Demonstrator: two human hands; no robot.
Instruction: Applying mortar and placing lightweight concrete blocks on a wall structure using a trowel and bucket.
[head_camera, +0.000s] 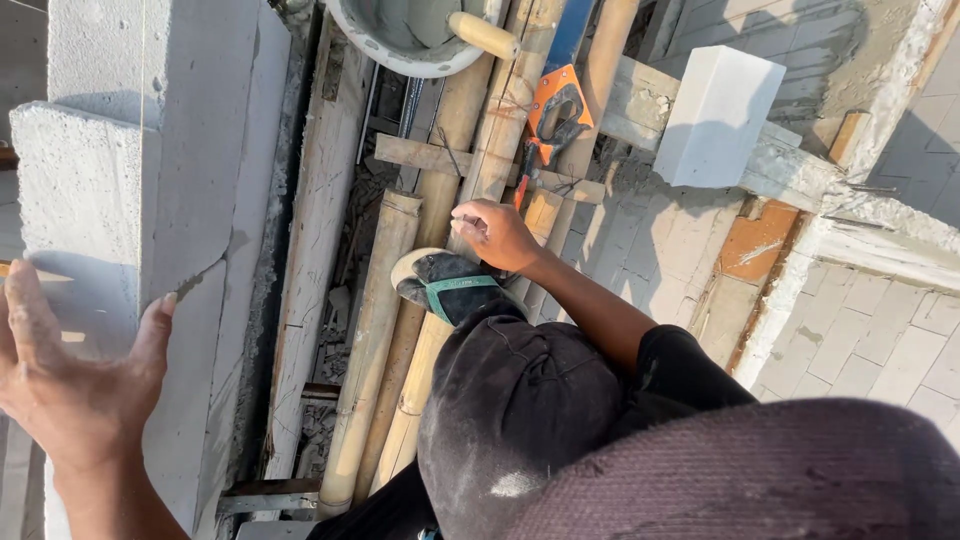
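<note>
My left hand (72, 385) is spread open at the lower left, palm toward the face of a pale grey block wall (150, 170) and just short of it. My right hand (496, 234) hangs over the bamboo poles (378, 330) in the middle with its fingers curled in; nothing shows inside them. It is just above my foot in a black sandal with a green strap (448, 286), which stands on the poles. A handsaw with an orange handle (556, 112) and blue blade lies on the poles slightly beyond the right hand.
A grey bucket (392, 58) with a wooden tool handle (482, 34) in it sits at the top. A white block (716, 116) rests on a rough ledge at the upper right. Far below lie paved ground and rubble. A wooden slat (430, 156) crosses the poles.
</note>
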